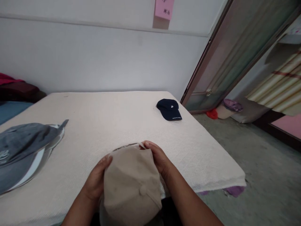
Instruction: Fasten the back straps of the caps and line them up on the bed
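A beige cap (133,185) with a button on its crown is held between both hands at the bottom centre, close to the body. My left hand (97,175) is closed on its left side, thumb on the fabric. My right hand (156,155) grips the cap's far right edge near the back opening. The navy cap (168,109) with small white marks lies at the far right of the pale cloth-covered surface (110,119). Grey caps (25,147) lie together at the left, with a white-edged brim showing beneath the top one.
Dark red and blue fabrics (18,91) sit at the far left. Behind the surface stands a white wall with a pink note (164,8). To the right are a sliding door, a bin with a purple liner (231,106) and a striped curtain (279,84).
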Demonstrator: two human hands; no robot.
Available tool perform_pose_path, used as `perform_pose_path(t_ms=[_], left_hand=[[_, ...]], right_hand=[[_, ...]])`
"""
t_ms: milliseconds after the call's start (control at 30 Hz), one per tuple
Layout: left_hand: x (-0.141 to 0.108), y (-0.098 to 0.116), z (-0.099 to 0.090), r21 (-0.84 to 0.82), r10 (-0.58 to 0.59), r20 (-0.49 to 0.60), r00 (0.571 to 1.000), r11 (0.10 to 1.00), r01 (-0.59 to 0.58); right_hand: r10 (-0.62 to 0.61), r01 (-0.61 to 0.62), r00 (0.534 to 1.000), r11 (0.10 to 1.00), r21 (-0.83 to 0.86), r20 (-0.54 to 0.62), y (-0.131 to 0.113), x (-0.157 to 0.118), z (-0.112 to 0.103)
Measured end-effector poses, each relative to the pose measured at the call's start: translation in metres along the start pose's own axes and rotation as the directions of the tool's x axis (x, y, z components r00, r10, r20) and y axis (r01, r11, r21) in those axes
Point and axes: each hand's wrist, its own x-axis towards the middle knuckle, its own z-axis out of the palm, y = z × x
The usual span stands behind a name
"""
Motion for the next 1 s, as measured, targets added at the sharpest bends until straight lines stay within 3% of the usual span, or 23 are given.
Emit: perform_pose_path(t_ms=[100, 200, 367, 567, 667, 767, 900, 1000], left_hand=[[0.005, 0.016, -0.007, -0.144, 0.007, -0.089, 0.996, 0.989, -0.020], [0.012, 0.031, -0.016, -0.186, 0.146, -0.141, 0.979, 0.968, -0.171], [0.025, 0.051, -0.034, -0.237, 0.371, -0.312, 0.874, 0.861, -0.451], [0.031, 0.065, -0.050, -0.300, 0.464, -0.369, 0.806, 0.761, -0.576], [0.034, 0.063, -0.048, -0.301, 0.434, -0.383, 0.815, 0.776, -0.555], [0.036, 0.057, -0.040, -0.332, 0.346, -0.385, 0.855, 0.813, -0.479], [0.039, 0.042, -0.024, -0.377, 0.217, -0.332, 0.918, 0.861, -0.340], [0.044, 0.033, -0.013, -0.380, 0.167, -0.298, 0.940, 0.882, -0.277]], right_hand=[[0.070, -0.070, 0.997, 0.997, 0.030, -0.007, 0.008, 0.000, -0.002], [0.171, -0.172, 0.985, 0.985, 0.035, 0.007, 0.015, -0.003, -0.003], [0.159, -0.137, 0.970, 0.983, -0.125, 0.186, 0.017, -0.014, 0.007], [0.186, -0.155, 0.920, 0.981, -0.116, 0.344, 0.027, -0.019, 0.015], [0.115, -0.102, 0.941, 0.993, -0.060, 0.317, 0.030, -0.015, 0.011], [-0.018, 0.026, 0.976, 0.999, -0.034, 0.219, 0.021, -0.009, 0.004], [-0.119, 0.129, 0.986, 0.989, -0.076, 0.120, -0.002, 0.004, -0.010], [-0.229, 0.241, 0.967, 0.964, -0.109, 0.108, -0.029, 0.024, -0.021]])
